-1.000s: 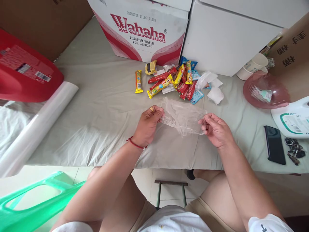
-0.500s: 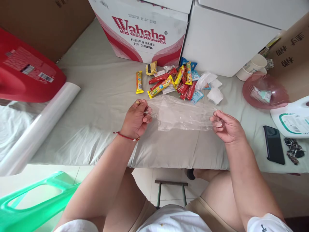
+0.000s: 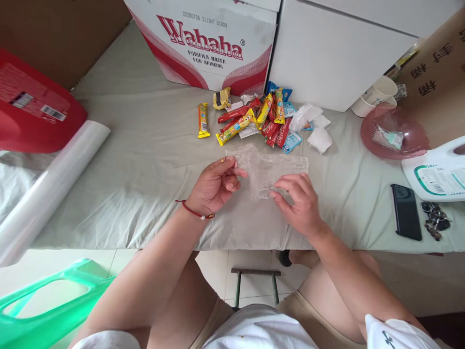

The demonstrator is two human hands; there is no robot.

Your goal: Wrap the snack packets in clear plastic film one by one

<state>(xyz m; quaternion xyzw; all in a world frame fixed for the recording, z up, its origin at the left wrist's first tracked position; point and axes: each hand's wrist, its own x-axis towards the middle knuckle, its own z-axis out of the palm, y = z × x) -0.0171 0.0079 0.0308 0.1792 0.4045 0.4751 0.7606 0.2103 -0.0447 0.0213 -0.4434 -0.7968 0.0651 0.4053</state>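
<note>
A clear plastic bag [image 3: 263, 169] hangs crumpled between my hands, above the front part of the cloth-covered table. My left hand [image 3: 220, 186] pinches its left end between thumb and fingers. At its lower right is my right hand [image 3: 298, 201], with thumb and fingers apart and the fingertips against the plastic. Just beyond the bag lies a pile of wrapped snacks, among them a yellow packet [image 3: 236, 127], a red packet [image 3: 238, 110] and a blue packet [image 3: 291, 142]. One orange and yellow packet [image 3: 203, 120] lies apart on the left.
Behind the snacks stands a Wahaha carton [image 3: 214, 46]. A red jug [image 3: 32, 106] and plastic roll [image 3: 54, 189] are at left. On the right are a pink bowl [image 3: 374, 121], white bottle [image 3: 436, 174], phone [image 3: 407, 213] and keys [image 3: 436, 220].
My right hand has moved left towards my left hand, and its fingers have spread. The bag, stretched before, is now bunched and slack. The view has shifted slightly.
</note>
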